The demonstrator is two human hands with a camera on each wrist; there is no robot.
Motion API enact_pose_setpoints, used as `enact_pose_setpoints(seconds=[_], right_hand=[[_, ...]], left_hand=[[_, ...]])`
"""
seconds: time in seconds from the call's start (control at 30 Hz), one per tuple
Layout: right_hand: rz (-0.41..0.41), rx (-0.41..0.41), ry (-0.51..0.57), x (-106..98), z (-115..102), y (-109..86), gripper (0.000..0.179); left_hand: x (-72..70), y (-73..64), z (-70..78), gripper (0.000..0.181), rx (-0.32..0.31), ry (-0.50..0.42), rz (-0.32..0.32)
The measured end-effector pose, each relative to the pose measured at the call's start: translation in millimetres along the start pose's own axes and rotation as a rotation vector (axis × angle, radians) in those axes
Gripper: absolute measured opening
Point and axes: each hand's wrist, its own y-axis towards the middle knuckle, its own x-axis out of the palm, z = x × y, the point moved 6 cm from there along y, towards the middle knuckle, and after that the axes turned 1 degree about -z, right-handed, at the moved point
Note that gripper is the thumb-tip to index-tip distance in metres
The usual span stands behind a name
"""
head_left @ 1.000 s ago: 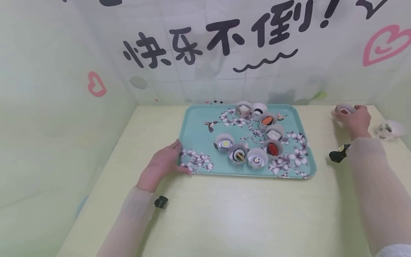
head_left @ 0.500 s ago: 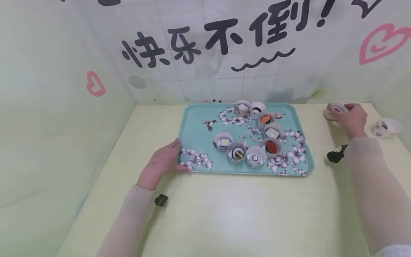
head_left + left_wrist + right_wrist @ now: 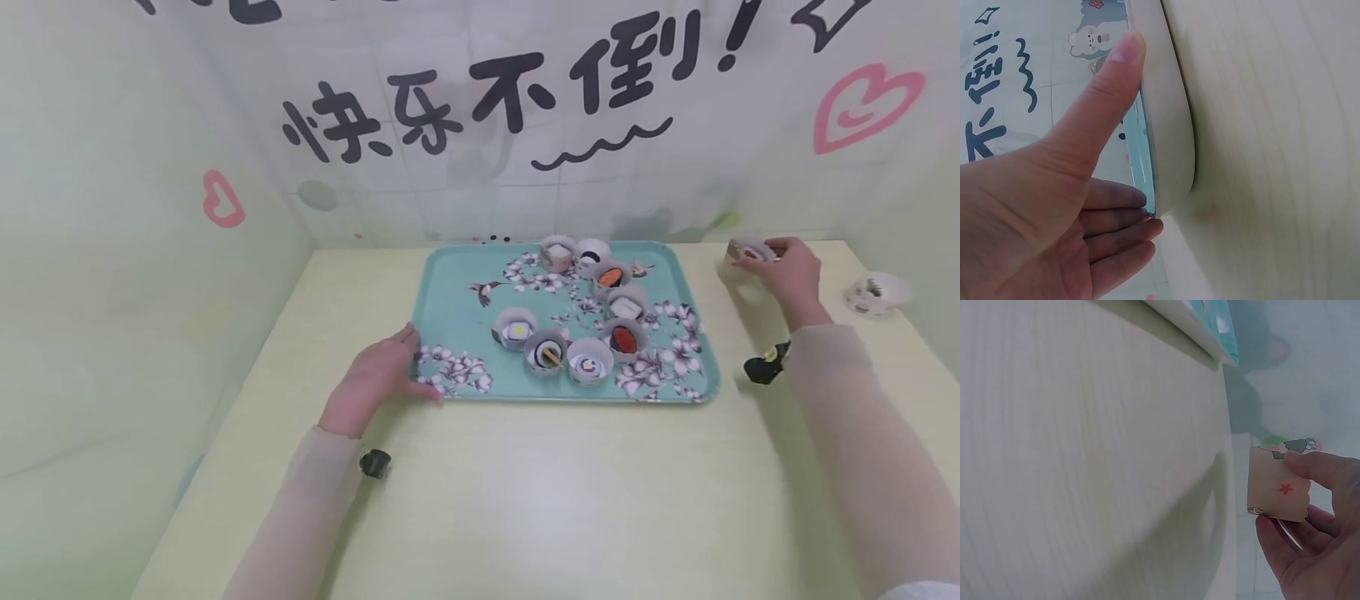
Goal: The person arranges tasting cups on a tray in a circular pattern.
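Note:
A teal tray (image 3: 457, 287) printed with flowers and birds lies on the table, bearing several paper cups with small sushi pieces inside. My left hand (image 3: 375, 373) rests at its front left corner. In the left wrist view the thumb (image 3: 1107, 87) lies straight along one side of the tray, the other fingers bent slightly against the adjoining side. To the right of the tray, my right hand (image 3: 797, 277) pinches a paper cup (image 3: 1279, 481) with a red starfish print between thumb and fingers. That cup is upright, raised over the table, with something reddish inside.
Another paper cup (image 3: 876, 295), holding something green and dark, stands at the right end of the table (image 3: 525, 492). A printed wall (image 3: 480, 200) rises right behind the tray, with further walls at left and right.
My right hand has moved left toward the tray, lifting the paper cup with it off the table. The left hand stays at the tray's corner. The head view has shifted slightly.

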Motion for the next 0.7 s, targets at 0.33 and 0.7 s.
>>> enact_pose_setpoints(seconds=[0.33,0.7], right_hand=[[-0.024,-0.072,0.031,20,-30,-12.8,0.074],[-0.057,-0.184,0.065,37,-74,-32.8,0.069]], left_hand=[[-0.2,-0.5,-3.5,0.119,0.003,-0.001,-0.006],[1.2,0.2,-2.2,0.120,0.006,-0.017,-0.004]])
